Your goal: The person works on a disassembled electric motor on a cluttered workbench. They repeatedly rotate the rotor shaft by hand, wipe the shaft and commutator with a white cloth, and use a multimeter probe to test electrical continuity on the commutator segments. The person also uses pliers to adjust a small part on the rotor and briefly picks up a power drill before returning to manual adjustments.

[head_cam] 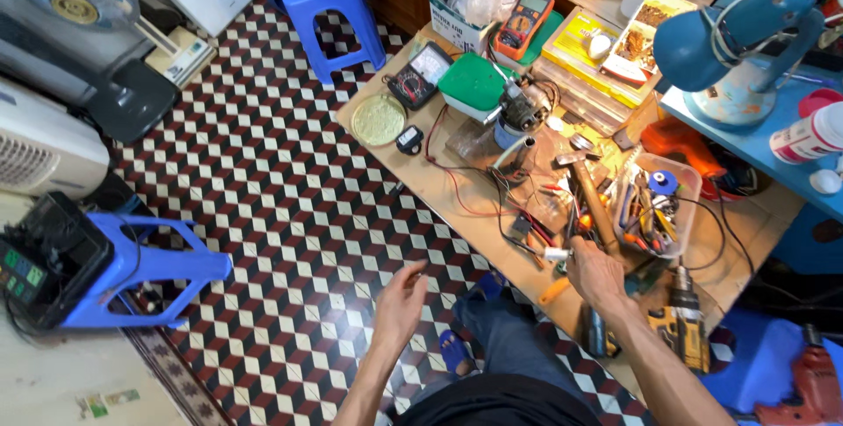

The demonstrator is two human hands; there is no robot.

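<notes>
My right hand (595,273) rests on the low wooden table (439,184), closed on the end of a wooden hammer handle; the hammer (587,187) lies on the table with its metal head pointing away from me. My left hand (399,303) hangs over the patterned floor with fingers loosely apart and nothing in it. Just ahead of the hammer are tangled red and black wires (505,193) and a small electric motor (520,110).
A clear tray of hand tools (654,206) sits right of the hammer, a yellow drill (685,321) near the table edge. Two multimeters (522,22), a green-lidded box (474,83), a blue lamp (733,48). Blue stools (329,4) stand on the floor; another lies tipped (140,272).
</notes>
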